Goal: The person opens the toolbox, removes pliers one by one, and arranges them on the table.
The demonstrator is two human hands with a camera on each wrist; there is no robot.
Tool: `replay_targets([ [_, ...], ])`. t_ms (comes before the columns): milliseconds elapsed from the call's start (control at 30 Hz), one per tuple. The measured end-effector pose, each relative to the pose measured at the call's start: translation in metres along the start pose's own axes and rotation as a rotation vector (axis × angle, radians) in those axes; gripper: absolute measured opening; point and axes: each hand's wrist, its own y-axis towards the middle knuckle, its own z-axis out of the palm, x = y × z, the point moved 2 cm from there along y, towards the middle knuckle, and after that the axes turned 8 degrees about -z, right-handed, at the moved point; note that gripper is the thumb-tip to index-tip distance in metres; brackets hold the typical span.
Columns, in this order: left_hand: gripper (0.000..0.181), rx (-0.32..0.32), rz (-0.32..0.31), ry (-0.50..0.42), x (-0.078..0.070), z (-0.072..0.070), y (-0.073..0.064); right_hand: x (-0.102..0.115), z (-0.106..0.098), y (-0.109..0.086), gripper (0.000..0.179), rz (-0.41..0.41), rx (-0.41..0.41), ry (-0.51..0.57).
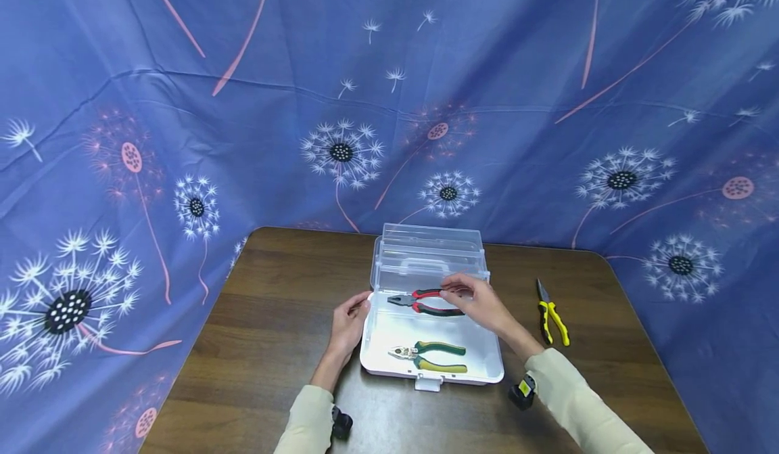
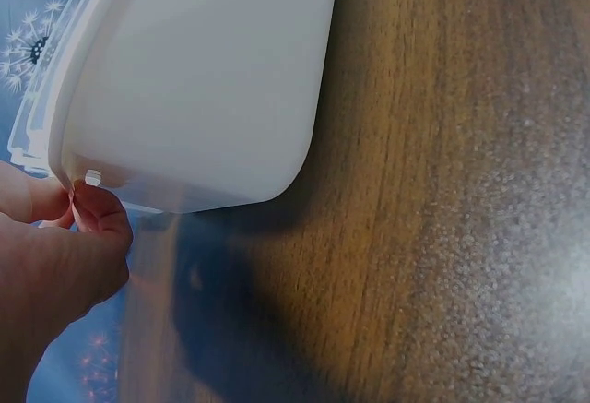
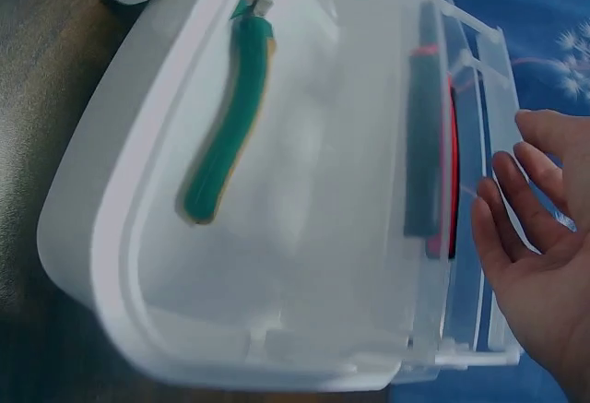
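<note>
A white toolbox (image 1: pixel 487 362) stands on the table with its clear lid (image 1: pixel 432 237) raised at the back. Its back left corner is pinched between the thumb and fingers of my left hand (image 1: pixel 348 325), as the left wrist view shows (image 2: pixel 64 255). Red-and-black pliers (image 1: pixel 439 312) lie toward the back of the box, jaws pointing left. Over their handle ends is my right hand (image 1: pixel 477 302), fingers loosely bent. The right wrist view has this hand (image 3: pixel 544 237) beside the clear plastic, gripping nothing visible. Green-and-yellow pliers (image 1: pixel 435 356) lie near the box's front.
Long-nose pliers with yellow-and-black handles (image 1: pixel 552 315) lie on the brown table (image 1: pixel 274 319), right of the box. The box's front latch (image 1: pixel 429 383) hangs toward me. Behind the table hangs a blue dandelion-print cloth (image 1: pixel 517 136).
</note>
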Motion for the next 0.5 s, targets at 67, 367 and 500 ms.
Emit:
replay_targets([
  [67,0.030,0.005,0.001,0.002,-0.005,0.000,-0.003,0.001,0.006,0.002,0.029,-0.023,0.016,-0.042],
  [367,0.029,-0.007,0.002,-0.013,0.003,0.000,0.000,0.002,0.024,0.011,0.037,-0.115,0.074,-0.157],
  [500,0.030,0.012,0.008,-0.008,-0.014,-0.001,-0.010,0.000,0.028,0.015,0.043,-0.147,0.122,-0.209],
])
